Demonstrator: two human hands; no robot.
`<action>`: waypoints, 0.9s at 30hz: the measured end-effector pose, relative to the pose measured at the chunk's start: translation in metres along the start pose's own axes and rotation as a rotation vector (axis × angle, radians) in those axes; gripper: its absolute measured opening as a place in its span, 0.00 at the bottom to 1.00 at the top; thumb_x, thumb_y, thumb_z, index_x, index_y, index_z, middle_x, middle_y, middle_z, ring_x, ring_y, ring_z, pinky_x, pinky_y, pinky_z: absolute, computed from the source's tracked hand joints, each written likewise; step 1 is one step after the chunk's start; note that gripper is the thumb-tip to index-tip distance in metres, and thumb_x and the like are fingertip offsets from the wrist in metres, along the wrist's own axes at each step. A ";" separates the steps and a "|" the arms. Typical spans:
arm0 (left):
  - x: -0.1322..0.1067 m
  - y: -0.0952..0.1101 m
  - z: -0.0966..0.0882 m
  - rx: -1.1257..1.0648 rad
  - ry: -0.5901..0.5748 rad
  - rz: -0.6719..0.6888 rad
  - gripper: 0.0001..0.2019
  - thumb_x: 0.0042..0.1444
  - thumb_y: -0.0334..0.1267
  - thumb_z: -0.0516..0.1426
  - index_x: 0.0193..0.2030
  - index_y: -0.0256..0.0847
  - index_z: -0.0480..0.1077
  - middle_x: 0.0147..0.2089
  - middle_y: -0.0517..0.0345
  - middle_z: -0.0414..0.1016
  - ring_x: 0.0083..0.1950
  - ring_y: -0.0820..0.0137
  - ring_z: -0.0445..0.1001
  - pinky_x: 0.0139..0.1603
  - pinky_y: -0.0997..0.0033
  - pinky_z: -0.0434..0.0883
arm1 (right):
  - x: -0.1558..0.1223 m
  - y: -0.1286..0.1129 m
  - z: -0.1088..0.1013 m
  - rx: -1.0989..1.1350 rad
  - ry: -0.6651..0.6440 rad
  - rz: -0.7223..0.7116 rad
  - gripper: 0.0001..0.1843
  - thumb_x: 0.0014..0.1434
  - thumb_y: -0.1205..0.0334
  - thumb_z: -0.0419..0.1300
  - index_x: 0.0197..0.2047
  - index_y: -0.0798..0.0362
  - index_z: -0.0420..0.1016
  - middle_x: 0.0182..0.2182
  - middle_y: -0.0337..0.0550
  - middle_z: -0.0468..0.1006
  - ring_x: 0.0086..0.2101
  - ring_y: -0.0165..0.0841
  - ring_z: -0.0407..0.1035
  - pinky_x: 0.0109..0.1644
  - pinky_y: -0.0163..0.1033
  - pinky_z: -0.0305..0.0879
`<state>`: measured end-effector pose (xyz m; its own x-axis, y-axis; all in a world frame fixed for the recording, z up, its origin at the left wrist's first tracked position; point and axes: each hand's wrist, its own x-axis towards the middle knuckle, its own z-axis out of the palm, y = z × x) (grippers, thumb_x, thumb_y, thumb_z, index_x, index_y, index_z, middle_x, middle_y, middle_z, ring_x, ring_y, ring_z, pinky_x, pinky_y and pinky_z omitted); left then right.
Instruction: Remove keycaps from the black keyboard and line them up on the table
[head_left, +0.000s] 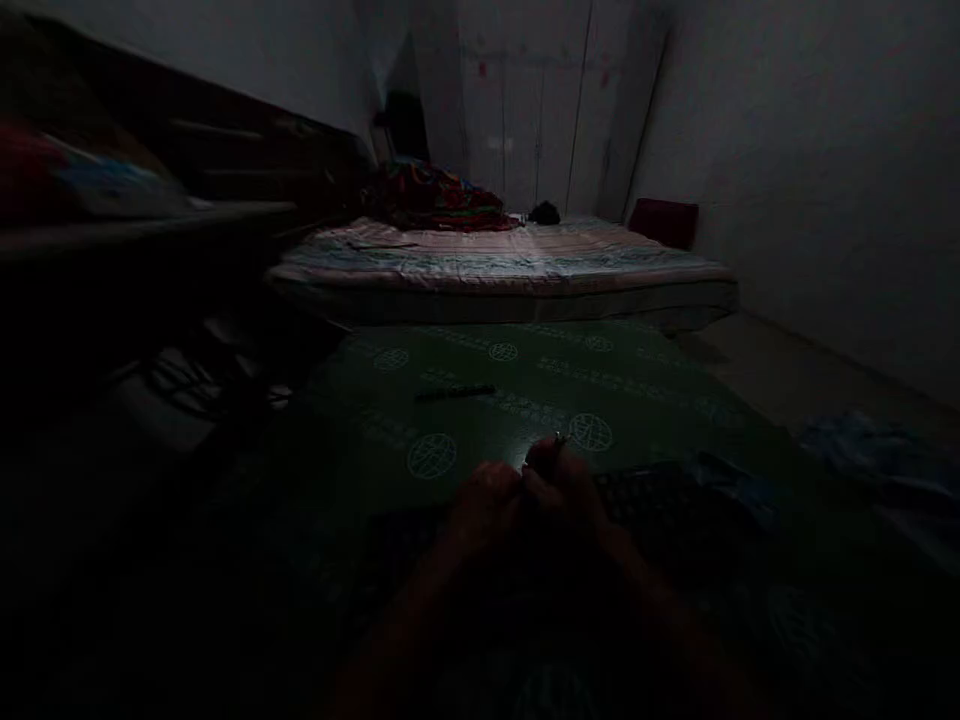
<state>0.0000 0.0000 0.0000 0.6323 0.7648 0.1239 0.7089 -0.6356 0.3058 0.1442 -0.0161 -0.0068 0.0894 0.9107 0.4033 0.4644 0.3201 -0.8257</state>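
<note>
The picture is very dark. My left hand [484, 500] and my right hand [564, 485] are close together over a black keyboard [652, 495], fingers curled in. A small dark pointed thing [558, 446] with a bright tip sticks up from my right hand; its kind is unclear. Whatever the left fingers pinch is hidden. The keyboard lies on a green board [517, 385] printed with white globe marks and lettering, and my forearms cover its middle. Beyond my hands lies a narrow black strip [455, 393].
A bluish crumpled thing [735, 487] rests at the keyboard's right end. Behind the board stands a bed [510, 265] with a bunched red blanket [442, 200]. A cluttered table [150, 225] is on the left, a dim fan-like frame [187, 380] below it. Cloth [870, 455] lies at right.
</note>
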 end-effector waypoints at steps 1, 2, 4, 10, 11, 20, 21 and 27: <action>0.000 0.001 -0.002 0.002 -0.007 -0.002 0.10 0.56 0.37 0.47 0.33 0.36 0.67 0.35 0.52 0.70 0.37 0.66 0.65 0.39 0.67 0.62 | -0.001 0.001 0.000 0.020 0.001 -0.001 0.08 0.48 0.62 0.51 0.33 0.55 0.64 0.24 0.40 0.69 0.25 0.30 0.65 0.29 0.33 0.62; 0.000 0.002 -0.003 0.006 -0.014 -0.005 0.10 0.56 0.37 0.47 0.34 0.36 0.67 0.35 0.52 0.70 0.37 0.67 0.65 0.39 0.67 0.62 | -0.001 0.001 0.001 0.039 0.002 0.003 0.08 0.48 0.62 0.51 0.33 0.54 0.63 0.25 0.40 0.69 0.25 0.29 0.65 0.29 0.33 0.62; 0.000 0.005 -0.005 0.023 -0.027 -0.016 0.10 0.56 0.36 0.46 0.34 0.37 0.67 0.35 0.53 0.70 0.37 0.67 0.65 0.39 0.67 0.62 | -0.003 0.001 0.001 0.073 0.002 0.024 0.07 0.48 0.63 0.52 0.33 0.54 0.63 0.25 0.39 0.69 0.25 0.29 0.65 0.29 0.32 0.62; -0.002 0.015 -0.007 0.123 -0.053 -0.036 0.09 0.56 0.32 0.45 0.35 0.36 0.66 0.36 0.50 0.70 0.38 0.65 0.65 0.37 0.67 0.62 | -0.003 -0.004 -0.003 0.122 0.006 0.117 0.04 0.48 0.63 0.53 0.29 0.54 0.62 0.22 0.36 0.66 0.24 0.28 0.63 0.28 0.31 0.60; -0.002 0.016 -0.007 0.138 -0.052 -0.030 0.09 0.56 0.32 0.45 0.35 0.36 0.66 0.37 0.50 0.70 0.38 0.65 0.64 0.37 0.67 0.62 | -0.002 -0.004 -0.004 0.117 0.017 0.118 0.03 0.47 0.63 0.53 0.27 0.54 0.62 0.22 0.36 0.66 0.23 0.28 0.62 0.28 0.31 0.60; -0.003 0.013 -0.001 -0.019 0.129 0.001 0.11 0.57 0.34 0.44 0.35 0.36 0.66 0.35 0.51 0.70 0.38 0.66 0.65 0.37 0.67 0.63 | 0.000 -0.002 -0.003 0.214 0.188 0.183 0.06 0.47 0.62 0.55 0.25 0.53 0.62 0.20 0.34 0.63 0.23 0.27 0.61 0.26 0.31 0.59; -0.003 0.014 -0.003 -0.058 0.151 0.003 0.11 0.57 0.34 0.44 0.35 0.36 0.66 0.35 0.51 0.70 0.38 0.66 0.65 0.38 0.67 0.63 | 0.000 -0.002 -0.004 0.224 0.185 0.180 0.06 0.47 0.61 0.56 0.25 0.53 0.62 0.20 0.34 0.65 0.23 0.27 0.62 0.27 0.31 0.60; -0.005 0.022 -0.024 -0.493 0.176 -0.174 0.07 0.52 0.34 0.50 0.34 0.39 0.69 0.35 0.56 0.72 0.38 0.69 0.69 0.39 0.72 0.65 | 0.001 -0.017 -0.014 0.162 0.150 0.144 0.08 0.49 0.59 0.56 0.26 0.53 0.63 0.21 0.37 0.70 0.25 0.30 0.66 0.28 0.33 0.62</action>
<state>0.0049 -0.0154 0.0283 0.4266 0.8873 0.1753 0.5410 -0.4057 0.7367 0.1485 -0.0243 0.0126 0.2791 0.9050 0.3211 0.2913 0.2388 -0.9263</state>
